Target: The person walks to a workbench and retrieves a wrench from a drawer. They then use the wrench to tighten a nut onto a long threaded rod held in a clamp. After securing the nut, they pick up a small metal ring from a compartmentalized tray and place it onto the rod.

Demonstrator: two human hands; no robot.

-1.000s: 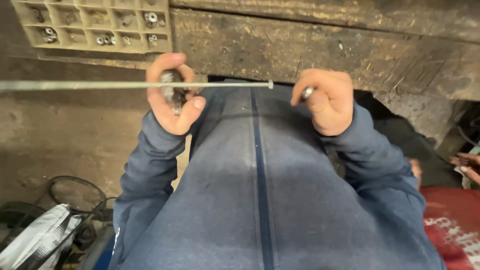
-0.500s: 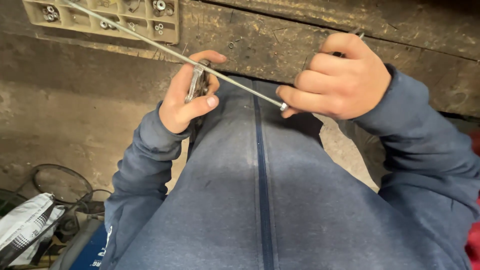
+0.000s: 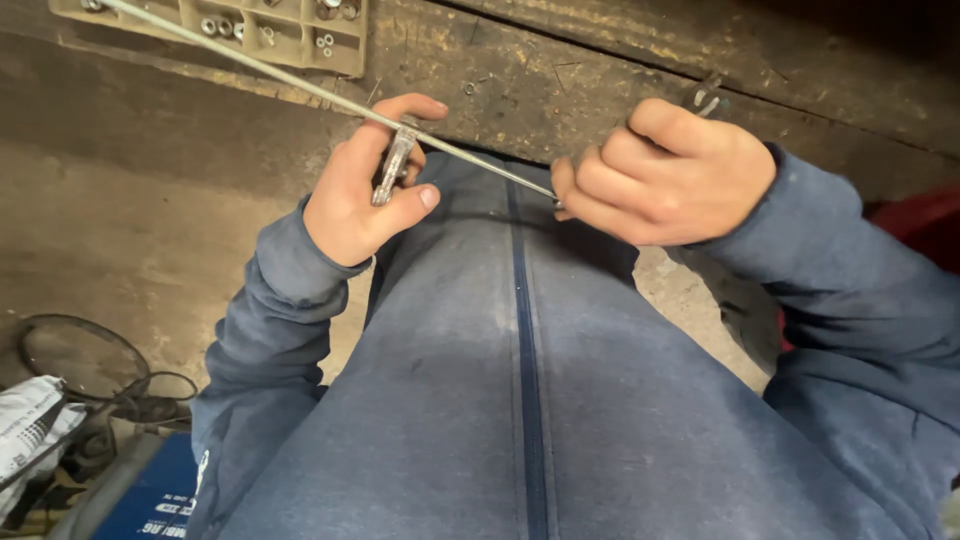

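Against a scarred wooden worktop [image 3: 600,80] with a compartment tray [image 3: 290,30] of nuts: thin metal rod [image 3: 300,88] already through small metal bracket [image 3: 392,165] pinched in left hand [image 3: 365,195], right hand [image 3: 665,175] closed round the rod's near end, fastening seemingly unfinished.

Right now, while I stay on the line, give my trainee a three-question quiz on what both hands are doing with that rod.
1. True or false: the thin metal rod lies flat on the workbench.
2. Which hand holds the small wrench? A) left hand B) right hand
3. Fill in: the tray at top left holds small metal ____.

Key
1. False; both hands hold it slanted above the bench.
2. A
3. nuts
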